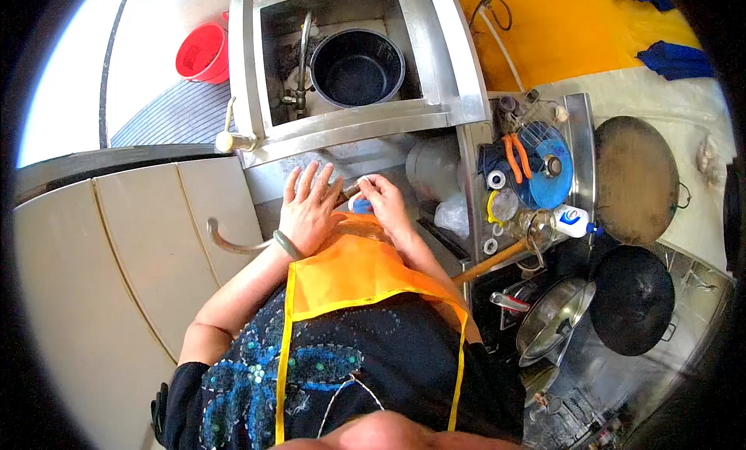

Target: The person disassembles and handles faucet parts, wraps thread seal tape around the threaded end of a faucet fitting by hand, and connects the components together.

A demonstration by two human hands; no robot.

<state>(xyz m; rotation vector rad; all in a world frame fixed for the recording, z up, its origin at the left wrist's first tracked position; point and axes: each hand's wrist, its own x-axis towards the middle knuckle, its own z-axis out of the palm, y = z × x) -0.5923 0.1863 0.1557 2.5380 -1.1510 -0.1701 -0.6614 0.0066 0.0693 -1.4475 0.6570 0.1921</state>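
In front of the orange apron (342,252), my left hand (305,209) has its fingers stretched out and spread, with a bracelet at the wrist. Close to its thumb side is a short brown rod-like thing (350,192), whose kind I cannot make out. My right hand (385,207) is closed in a pinch at the rod's other end. Just below lies something small, blue and white (361,205), partly covered by the right fingers. Whether the left thumb touches the rod is hard to tell.
Ahead is a metal sink (272,30) holding a black basin (357,68) beside a tap (303,61). A red bucket (203,54) stands at the far left. To the right are orange-handled scissors (516,156), a white bottle (573,221), a black wok (633,298) and a round board (637,178).
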